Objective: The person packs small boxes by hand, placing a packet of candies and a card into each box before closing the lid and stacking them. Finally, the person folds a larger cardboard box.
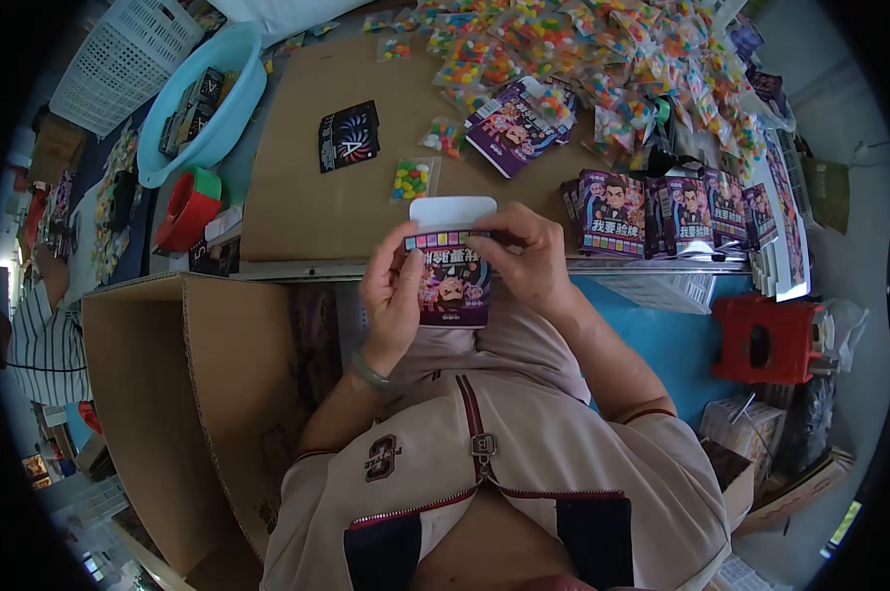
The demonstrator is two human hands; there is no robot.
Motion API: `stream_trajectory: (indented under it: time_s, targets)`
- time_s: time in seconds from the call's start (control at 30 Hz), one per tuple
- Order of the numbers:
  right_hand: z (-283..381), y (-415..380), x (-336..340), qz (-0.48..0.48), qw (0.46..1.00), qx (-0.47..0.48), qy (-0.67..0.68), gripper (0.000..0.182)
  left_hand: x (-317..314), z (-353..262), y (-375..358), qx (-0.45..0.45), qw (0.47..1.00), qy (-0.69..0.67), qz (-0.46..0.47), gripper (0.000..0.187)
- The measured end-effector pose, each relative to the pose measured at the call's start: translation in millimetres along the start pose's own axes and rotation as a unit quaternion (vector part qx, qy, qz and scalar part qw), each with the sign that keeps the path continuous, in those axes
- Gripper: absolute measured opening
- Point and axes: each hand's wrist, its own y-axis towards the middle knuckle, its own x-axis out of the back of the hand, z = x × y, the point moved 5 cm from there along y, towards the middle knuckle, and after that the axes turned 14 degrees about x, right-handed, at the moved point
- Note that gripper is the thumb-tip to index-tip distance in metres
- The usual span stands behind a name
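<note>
A purple printed box [453, 281] with a cartoon figure is held between both hands just off the table's front edge. Its white top flap [453, 209] stands up, away from me. My left hand [394, 295] grips the box's left side, thumb on the front. My right hand [526, 258] pinches the top right corner near the flap. Just beyond the box lies a clear packet of colourful candies [412, 180], with another candy packet [443, 136] farther back. Dark cards [348, 137] rest on the cardboard to the left.
Candy packets [602, 49] are heaped at the back right. Filled-looking purple boxes [612, 212] stand at the right edge; flat ones [519, 128] lie mid-table. A blue basin [208, 98], tape rolls [187, 209], an open carton [184, 394] and a red stool [765, 340] surround me. A person's striped sleeve [46, 340] shows left.
</note>
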Motion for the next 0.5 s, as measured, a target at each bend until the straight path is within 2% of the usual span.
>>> stream_trajectory:
  time_s: [0.03,0.07,0.13,0.2,0.27,0.3,0.33,0.37,0.43,0.5]
  targets:
    - [-0.4,-4.8,0.1,0.003,1.0,0.0,0.001,0.019,4.9,12.0,-4.5,0.024,0.999,-0.007,0.025,0.024]
    - [-0.7,-13.2,-4.3,0.047,0.999,0.005,-0.025,0.015,10.6,20.9,-10.6,0.032,0.999,0.04,-0.002,0.017]
    - [-3.6,-31.2,-14.1,0.131,0.987,0.051,-0.071,0.012,16.5,37.4,-21.9,0.063,0.998,0.019,-0.014,0.015]
    - [-11.1,-50.7,-21.1,0.141,0.986,0.061,-0.067,0.012,24.6,54.5,-31.7,0.094,0.995,-0.002,-0.022,0.014]
    - [-6.3,-62.1,-24.3,0.151,0.984,0.07,-0.064,0.012,35.3,73.5,-38.6,0.159,0.986,-0.037,0.02,0.012]
    - [-13.0,-67.9,-24.6,0.137,0.989,-0.056,-0.004,0.015,43.3,77.9,-38.8,0.16,0.986,-0.038,0.017,0.012]
    - [-20.3,-75.4,-26.7,0.122,0.974,-0.181,0.056,0.017,45.7,76.4,-37.7,0.145,0.988,-0.003,0.057,0.01]
    - [-20.2,-78.0,-28.2,0.126,0.974,-0.179,0.057,0.017,45.5,75.4,-38.0,0.13,0.986,0.033,0.095,0.008]
    - [-22.9,-81.0,-30.3,0.108,0.954,-0.24,0.14,0.021,46.6,68.3,-41.6,0.139,0.984,0.008,0.112,0.007]
    - [-10.0,-75.5,-25.5,0.13,0.954,-0.23,0.142,0.019,41.7,55.1,-46.5,0.152,0.98,-0.018,0.13,0.006]
